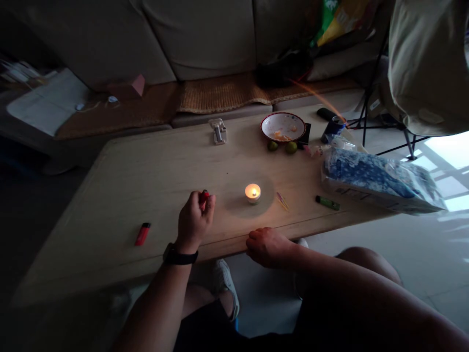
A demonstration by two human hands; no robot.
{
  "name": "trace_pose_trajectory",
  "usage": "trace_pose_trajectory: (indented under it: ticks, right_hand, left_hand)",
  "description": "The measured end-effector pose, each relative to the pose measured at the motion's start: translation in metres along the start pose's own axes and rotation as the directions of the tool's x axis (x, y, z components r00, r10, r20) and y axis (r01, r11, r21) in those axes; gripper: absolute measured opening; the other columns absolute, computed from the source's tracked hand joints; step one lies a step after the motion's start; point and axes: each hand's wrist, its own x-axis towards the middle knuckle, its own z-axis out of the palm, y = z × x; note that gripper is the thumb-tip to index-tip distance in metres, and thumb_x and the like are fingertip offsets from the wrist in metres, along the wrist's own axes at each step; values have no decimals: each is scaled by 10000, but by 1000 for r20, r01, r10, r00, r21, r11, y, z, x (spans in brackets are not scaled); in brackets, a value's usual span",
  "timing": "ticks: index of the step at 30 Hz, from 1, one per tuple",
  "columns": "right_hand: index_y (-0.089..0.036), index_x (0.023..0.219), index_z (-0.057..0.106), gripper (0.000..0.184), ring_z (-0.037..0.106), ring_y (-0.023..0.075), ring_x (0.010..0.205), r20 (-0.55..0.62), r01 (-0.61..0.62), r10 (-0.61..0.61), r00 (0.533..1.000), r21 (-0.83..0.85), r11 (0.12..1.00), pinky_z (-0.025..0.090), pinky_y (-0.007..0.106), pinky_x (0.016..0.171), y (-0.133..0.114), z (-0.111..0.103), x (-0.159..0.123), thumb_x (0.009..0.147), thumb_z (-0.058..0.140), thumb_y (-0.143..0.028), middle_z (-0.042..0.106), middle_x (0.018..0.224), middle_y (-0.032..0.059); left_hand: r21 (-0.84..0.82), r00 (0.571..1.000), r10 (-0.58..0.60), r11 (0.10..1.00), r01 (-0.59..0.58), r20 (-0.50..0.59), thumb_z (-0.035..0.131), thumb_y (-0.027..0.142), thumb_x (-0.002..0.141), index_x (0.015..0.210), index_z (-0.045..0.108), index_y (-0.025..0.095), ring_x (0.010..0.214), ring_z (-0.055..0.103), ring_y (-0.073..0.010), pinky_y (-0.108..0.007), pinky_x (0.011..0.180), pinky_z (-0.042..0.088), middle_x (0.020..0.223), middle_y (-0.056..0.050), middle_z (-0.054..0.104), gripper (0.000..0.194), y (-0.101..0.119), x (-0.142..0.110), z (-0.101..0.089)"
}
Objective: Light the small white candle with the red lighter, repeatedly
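1 red lighter (204, 198) pointing upward

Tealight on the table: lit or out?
Lit. A small flame shows in the tealight, and a warm glow spreads across the table around it.

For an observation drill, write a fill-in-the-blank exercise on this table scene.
The left hand pinches a small ____ plastic lighter.
The right hand rests on the ____ of the pale wooden table.
A round tealight candle burns with a flat ____ lighter to its right.
Missing words: red; edge; green.
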Motion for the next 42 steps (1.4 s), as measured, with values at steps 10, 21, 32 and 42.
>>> trace_pose_trajectory:
  ticks: [10,21,32,42]
  right_hand:
    - [-156,1002,693,276,661,227,889,22,-15,15,1000,-9,1000,451,332,739,-3,-3,0,1017,476,-325,707,1026,116]
    - [-154,1001,700,273,669,229,876,23,-27,27,999,-14,1000,456,340,750,-4,-5,0,1013,487,-325,711,1006,114]
    - [-150,1011,696,294,656,220,855,27,-18,18,999,-14,1000,448,333,741,-4,-7,-1,1026,456,-318,702,1007,115]
    - [-147,992,688,276,634,199,808,-4,-2,2,1000,4,1000,433,326,722,-1,-2,-1,1012,469,-314,692,978,111]
  left_hand:
    - [-17,999,13,1000,-13,45,515,495,957,895,505,220,620,574,-145,-252,590,404,711,-3,606,282,0,-3,1]
    - [-2,985,89,996,-90,151,496,497,983,883,563,211,656,596,-148,-256,607,400,759,-25,665,310,29,-2,15]
    - [292,950,239,911,-291,201,582,362,884,775,576,217,780,632,-242,-347,683,414,774,-76,688,181,59,7,46]
    - [286,935,258,902,-323,242,548,320,905,856,619,199,785,629,-260,-369,672,405,802,-96,690,148,59,9,56]
